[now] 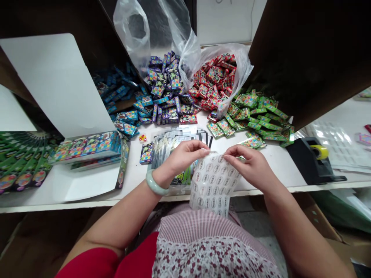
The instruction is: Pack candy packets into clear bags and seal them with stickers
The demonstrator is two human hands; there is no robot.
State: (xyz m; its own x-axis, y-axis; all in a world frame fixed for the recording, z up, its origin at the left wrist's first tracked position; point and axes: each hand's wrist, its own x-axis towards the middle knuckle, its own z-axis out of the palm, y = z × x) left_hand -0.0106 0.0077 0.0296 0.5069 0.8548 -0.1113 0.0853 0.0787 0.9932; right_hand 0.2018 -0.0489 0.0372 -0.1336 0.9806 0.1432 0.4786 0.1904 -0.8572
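Note:
A sheet of round printed stickers [213,185] hangs over the table's front edge, its top edge pinched between both hands. My left hand [189,154] is closed on the upper left part. On the upper right corner, my right hand [246,162] has its thumb and fingers pressed together. Behind the sheet lies a stack of clear-and-black printed packets [166,144], partly covered by my left hand. A purple small box [146,153] stands left of that stack, near a few red and yellow bits [142,138].
Piles of blue [127,116], purple [173,73], red [214,75] and green small boxes [261,116] lie at the back, some in plastic bags. An open white carton [87,181] stands left, a black tape dispenser [307,162] right.

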